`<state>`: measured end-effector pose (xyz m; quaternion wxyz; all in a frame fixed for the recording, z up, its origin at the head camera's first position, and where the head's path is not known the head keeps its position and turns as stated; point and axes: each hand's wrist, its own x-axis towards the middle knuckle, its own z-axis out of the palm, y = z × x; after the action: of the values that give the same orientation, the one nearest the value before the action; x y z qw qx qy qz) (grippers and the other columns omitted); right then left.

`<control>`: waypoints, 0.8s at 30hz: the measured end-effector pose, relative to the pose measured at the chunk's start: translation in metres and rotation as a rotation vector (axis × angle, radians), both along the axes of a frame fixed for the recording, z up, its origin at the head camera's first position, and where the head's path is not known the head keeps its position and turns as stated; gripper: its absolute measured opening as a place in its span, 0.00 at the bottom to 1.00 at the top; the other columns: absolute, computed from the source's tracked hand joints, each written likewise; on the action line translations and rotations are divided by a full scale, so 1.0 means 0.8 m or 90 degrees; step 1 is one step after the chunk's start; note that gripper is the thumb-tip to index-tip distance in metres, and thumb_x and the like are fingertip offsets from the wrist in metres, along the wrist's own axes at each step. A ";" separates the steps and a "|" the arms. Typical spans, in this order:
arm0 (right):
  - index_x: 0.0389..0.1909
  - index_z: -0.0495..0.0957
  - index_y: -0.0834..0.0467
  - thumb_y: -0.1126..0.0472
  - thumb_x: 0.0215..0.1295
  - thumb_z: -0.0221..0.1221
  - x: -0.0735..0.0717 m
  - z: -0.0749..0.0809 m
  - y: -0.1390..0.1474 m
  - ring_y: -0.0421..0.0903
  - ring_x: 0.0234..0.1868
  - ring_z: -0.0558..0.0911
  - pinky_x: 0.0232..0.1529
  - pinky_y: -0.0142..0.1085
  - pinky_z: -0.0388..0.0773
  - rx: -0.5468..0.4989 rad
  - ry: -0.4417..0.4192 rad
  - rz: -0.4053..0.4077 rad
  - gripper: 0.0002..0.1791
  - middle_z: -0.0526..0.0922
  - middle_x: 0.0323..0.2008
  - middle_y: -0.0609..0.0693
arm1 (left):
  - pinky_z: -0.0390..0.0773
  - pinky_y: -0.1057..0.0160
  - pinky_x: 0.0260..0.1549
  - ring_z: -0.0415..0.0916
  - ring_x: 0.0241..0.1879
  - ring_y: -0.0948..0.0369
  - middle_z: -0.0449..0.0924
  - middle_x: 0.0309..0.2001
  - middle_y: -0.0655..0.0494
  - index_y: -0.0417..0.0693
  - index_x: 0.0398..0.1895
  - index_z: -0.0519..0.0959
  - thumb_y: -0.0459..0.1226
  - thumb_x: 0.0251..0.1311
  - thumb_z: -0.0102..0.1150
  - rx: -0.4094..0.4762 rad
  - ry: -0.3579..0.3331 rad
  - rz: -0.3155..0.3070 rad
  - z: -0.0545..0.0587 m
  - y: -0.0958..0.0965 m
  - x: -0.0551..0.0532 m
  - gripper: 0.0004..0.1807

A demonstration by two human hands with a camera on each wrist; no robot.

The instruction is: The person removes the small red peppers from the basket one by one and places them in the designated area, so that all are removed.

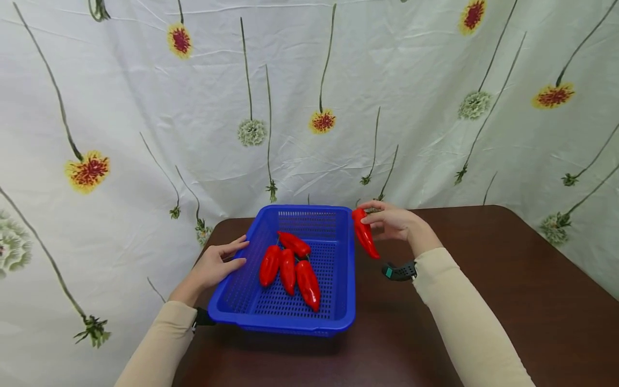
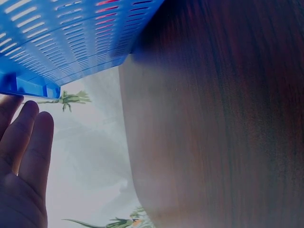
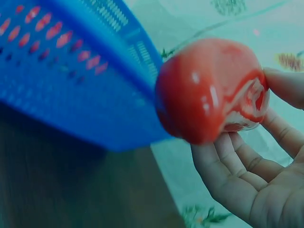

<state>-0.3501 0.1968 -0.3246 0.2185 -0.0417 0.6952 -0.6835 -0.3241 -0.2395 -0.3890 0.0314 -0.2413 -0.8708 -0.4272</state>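
Note:
A blue plastic basket (image 1: 344, 301) with slotted walls sits on the table, and several glossy red peppers (image 1: 308, 285) lie inside it toward its left half. My left hand (image 1: 217, 263) is at the basket's left rim with fingers extended; in the left wrist view its straight fingers (image 2: 39, 142) reach up to the rim's underside. Just outside the right rim, my right hand (image 1: 389, 223) pinches another red pepper (image 1: 364, 234) between thumb and fingers, its tip slanting down to the right. The right wrist view shows this pepper (image 3: 204, 90) end-on beside the basket wall.
The dark brown wooden table (image 1: 474, 279) extends right of the basket, with a rounded far corner. Behind it hangs a white cloth (image 1: 290, 166) printed with flowers. A dark wristband (image 1: 398, 271) is on the right wrist.

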 end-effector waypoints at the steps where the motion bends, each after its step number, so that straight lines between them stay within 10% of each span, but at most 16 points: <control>1: 0.62 0.59 0.53 0.64 0.57 0.56 0.000 -0.004 0.006 0.52 0.44 0.77 0.47 0.52 0.72 0.003 -0.004 -0.004 0.31 0.72 0.50 0.54 | 0.76 0.59 0.43 0.64 0.59 0.48 0.61 0.64 0.49 0.43 0.58 0.69 0.41 0.54 0.58 -0.001 0.002 0.000 0.001 0.000 0.000 0.27; 24: 0.58 0.58 0.59 0.64 0.57 0.55 0.003 -0.093 0.071 0.54 0.48 0.72 0.44 0.50 0.75 0.140 -0.067 -0.080 0.28 0.66 0.54 0.59 | 0.76 0.61 0.44 0.65 0.58 0.49 0.62 0.63 0.48 0.43 0.57 0.70 0.41 0.53 0.59 0.002 0.011 -0.004 0.000 0.000 0.000 0.27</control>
<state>-0.3478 0.2539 -0.3992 0.2145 0.0617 0.7547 -0.6170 -0.3243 -0.2397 -0.3894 0.0380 -0.2480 -0.8691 -0.4264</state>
